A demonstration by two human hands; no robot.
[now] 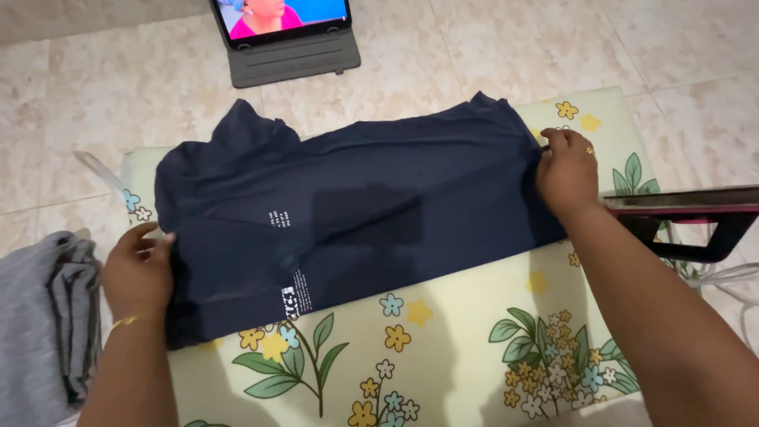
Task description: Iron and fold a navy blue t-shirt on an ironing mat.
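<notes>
- Navy shirt (356, 221) lies spread across the floral board (443, 348).
- Left hand (138, 273) pinches its left edge; right hand (565, 170) clamps the right edge.
- Best pull both ends evenly, taut, smoothing creases.
- Keep the sleeve away from the iron (688, 209).

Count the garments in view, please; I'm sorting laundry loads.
2. A navy shirt lies spread on the floral ironing pad, held by both hands; grey folded clothing sits at the left edge. The grey pile may hold more.
</notes>
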